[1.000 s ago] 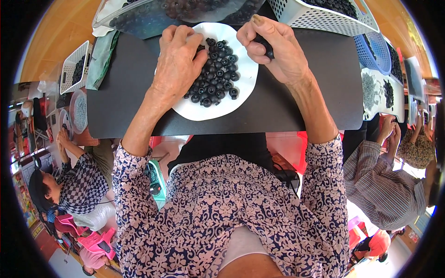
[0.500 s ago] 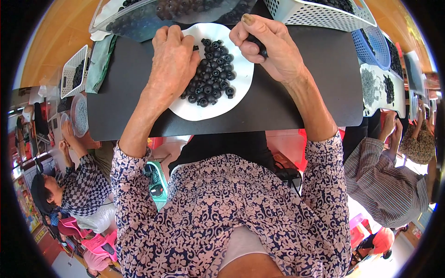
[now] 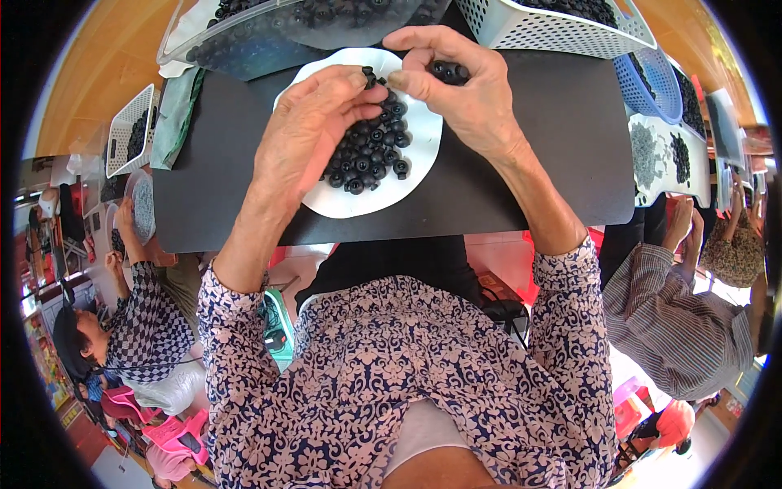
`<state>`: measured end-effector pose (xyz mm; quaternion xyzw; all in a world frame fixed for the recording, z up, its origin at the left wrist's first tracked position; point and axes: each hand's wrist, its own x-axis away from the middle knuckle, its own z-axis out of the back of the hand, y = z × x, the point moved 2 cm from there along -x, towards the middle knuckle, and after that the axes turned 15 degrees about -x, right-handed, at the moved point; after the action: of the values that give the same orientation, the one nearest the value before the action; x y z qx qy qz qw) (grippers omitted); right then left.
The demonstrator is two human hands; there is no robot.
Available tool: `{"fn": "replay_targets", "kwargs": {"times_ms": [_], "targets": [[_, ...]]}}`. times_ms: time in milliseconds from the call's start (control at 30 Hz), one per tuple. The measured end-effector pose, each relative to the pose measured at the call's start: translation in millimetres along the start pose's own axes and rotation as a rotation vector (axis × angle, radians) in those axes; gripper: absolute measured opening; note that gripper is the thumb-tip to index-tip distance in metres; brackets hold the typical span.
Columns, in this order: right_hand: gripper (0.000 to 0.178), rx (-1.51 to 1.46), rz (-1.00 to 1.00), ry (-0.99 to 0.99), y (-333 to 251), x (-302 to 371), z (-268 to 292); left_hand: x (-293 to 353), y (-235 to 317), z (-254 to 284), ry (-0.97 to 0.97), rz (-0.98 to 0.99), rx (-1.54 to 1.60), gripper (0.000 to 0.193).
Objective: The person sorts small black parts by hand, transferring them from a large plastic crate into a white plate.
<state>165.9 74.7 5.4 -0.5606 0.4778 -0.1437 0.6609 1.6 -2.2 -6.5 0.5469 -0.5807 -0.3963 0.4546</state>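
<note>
A white wavy-edged plate (image 3: 422, 159) bears a heap of small round black parts (image 3: 362, 159), several with a ring-like hole on top. Over the plate's left side, my left hand (image 3: 305, 122) pinches one black part (image 3: 369, 76) between thumb and fingertips. My right hand (image 3: 476, 94) is curled above the plate's right edge, with a few black parts (image 3: 448, 72) lying in its bent fingers. Its thumb tip points toward the part in my left hand, close to it; whether they touch I cannot tell.
Behind the plate on the dark table (image 3: 554, 122) stand a clear bin (image 3: 269, 45) and a white perforated basket (image 3: 562, 34), both holding black parts. A blue basket (image 3: 660, 90) stands to the right. Other people work on both sides, including one in a striped shirt (image 3: 684, 318).
My hands have come together over the plate. The left turned and lifted with a black part in its fingertips. The right opened somewhat, showing the parts in its fingers.
</note>
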Motion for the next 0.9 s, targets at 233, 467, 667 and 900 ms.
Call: {"fn": "replay_targets", "kwargs": {"times_ms": [233, 467, 667, 900], "targets": [[0.030, 0.308, 0.170, -0.144, -3, 2, -8, 1, -10, -5, -0.028, -0.009, 0.061, 0.023], [0.025, 0.334, 0.167, -0.172, -1, 6, -10, 5, -9, -12, -0.030, 0.013, -0.027, 0.025], [0.021, 0.246, 0.147, -0.209, 0, 6, -13, -12, 3, -22, 0.210, -0.158, -0.205, 0.033], [0.016, 0.322, 0.131, -0.215, -2, 8, -10, -24, 2, -32, 0.025, -0.359, -0.601, 0.033]]}}
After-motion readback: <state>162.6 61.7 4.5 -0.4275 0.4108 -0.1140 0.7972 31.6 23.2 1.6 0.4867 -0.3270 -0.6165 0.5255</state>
